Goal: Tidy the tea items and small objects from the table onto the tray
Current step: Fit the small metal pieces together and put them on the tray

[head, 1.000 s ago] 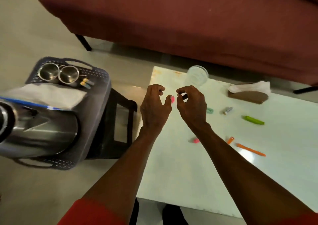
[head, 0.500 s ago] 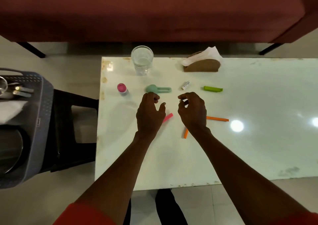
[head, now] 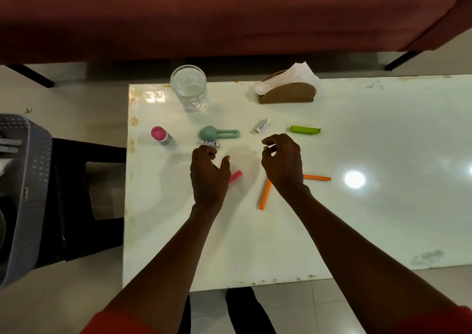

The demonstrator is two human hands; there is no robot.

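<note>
On the white table [head: 357, 231], my left hand [head: 209, 173] hovers with its fingers curled and its thumb out. Its fingertips touch a small white labelled tube [head: 211, 143]. A pink clip [head: 236, 176] peeks out beside the thumb. My right hand [head: 282, 165] is loosely curled and holds nothing. It partly covers two orange sticks [head: 265, 194] [head: 317, 178]. Beyond the hands lie a teal clip [head: 219, 133], a pink-capped little bottle [head: 160, 135], another white tube [head: 262, 125] and a green clip [head: 305, 130]. The grey tray [head: 33, 180] sits off to the left.
A drinking glass [head: 188, 88] and a brown napkin holder [head: 288, 95] with white napkins stand at the table's far edge. A dark stool [head: 84, 193] carries the tray beside the table. A maroon sofa [head: 229, 14] runs behind the table.
The view has swung from the tray to straight over the table. My hands have drawn apart, and a small white tube now shows at my left fingertips.
</note>
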